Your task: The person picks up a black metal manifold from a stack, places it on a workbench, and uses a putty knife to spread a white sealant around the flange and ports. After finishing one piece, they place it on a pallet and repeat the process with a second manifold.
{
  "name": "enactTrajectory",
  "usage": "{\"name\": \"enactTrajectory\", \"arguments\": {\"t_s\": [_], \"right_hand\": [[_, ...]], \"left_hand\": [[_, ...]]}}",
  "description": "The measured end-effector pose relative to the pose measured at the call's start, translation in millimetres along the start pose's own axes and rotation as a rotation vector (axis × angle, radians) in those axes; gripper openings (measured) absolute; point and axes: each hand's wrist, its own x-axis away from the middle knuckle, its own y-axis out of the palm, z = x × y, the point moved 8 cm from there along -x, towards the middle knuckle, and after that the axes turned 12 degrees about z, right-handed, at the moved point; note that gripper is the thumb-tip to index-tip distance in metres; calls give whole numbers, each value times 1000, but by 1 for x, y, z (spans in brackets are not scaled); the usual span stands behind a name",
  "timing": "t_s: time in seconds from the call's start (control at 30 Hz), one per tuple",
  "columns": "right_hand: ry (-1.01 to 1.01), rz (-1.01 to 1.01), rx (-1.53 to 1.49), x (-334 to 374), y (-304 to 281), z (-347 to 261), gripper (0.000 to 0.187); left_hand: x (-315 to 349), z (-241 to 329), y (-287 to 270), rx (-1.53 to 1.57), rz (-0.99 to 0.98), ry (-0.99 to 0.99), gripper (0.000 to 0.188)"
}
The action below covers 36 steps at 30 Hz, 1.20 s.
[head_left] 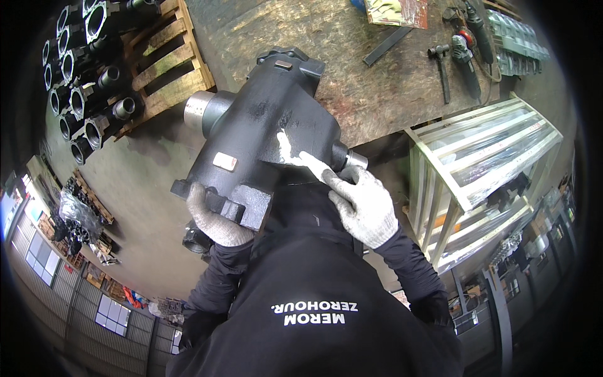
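Observation:
A large black cast-metal housing (254,119) lies partly over the bench's near edge, its near end jutting toward me. My left hand (217,221), in a whitish glove, is wrapped round the flange at that near end. On the housing's sloping side is a smear of white paste (284,147). The outstretched index finger of my right hand (366,206), gloved too, touches the lower end of the smear; its other fingers are bent and apart, with nothing visible in them. Beside this hand a short bare-metal stub (356,161) sticks out of the housing.
On the wooden-topped bench (352,94) lie a hammer (443,72), an angle grinder (465,56), a flat dark bar (387,45) and a red-edged sheet (397,12). A slatted crate (483,163) stands at right. At left, similar black castings (94,81) sit by a pallet (169,63).

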Motion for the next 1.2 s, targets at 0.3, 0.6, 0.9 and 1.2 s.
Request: {"name": "enactTrajectory", "arguments": {"t_s": [0.3,0.6,0.9,1.2], "right_hand": [[58,12,-18,-22,-5,11,38],[32,37,-114,-40,18,-1,36],[71,7,-135,-27,21,-27,36],[94,14,-136,-17,6,-41,39]], "left_hand": [[-12,-5,-16,-69,53,3,62],[-17,-5,-25,-53,116,52,63],[-20,-8,-38,-116,157,22,67],[-15,-12,-31,-85,176,-31,67]]}}
